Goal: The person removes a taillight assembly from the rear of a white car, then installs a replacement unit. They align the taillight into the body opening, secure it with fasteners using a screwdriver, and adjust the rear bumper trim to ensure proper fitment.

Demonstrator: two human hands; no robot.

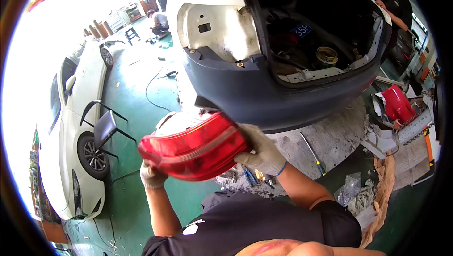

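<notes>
A red car tail light (193, 150) is held up in front of me, its red lens toward me. My left hand (152, 176), in a pale work glove, grips its lower left end. On its right end my gloved right hand (262, 152) is closed, thumb on the lens side; some fingers are hidden behind it. Beyond the light stands a car's rear with a dark bumper (226, 81). Above the bumper's left corner, a pale bare lamp recess (217, 32) shows a square hole. The boot is raised open, with a tub (326, 55) inside.
A screwdriver (314, 154) and pliers (250, 176) lie on the grey platform below the bumper. To the left are a black chair (104, 128) and a white car (78, 114). Red and white body parts (397, 105) are piled at right. One person (159, 22) crouches far off; another (396, 8) stands right.
</notes>
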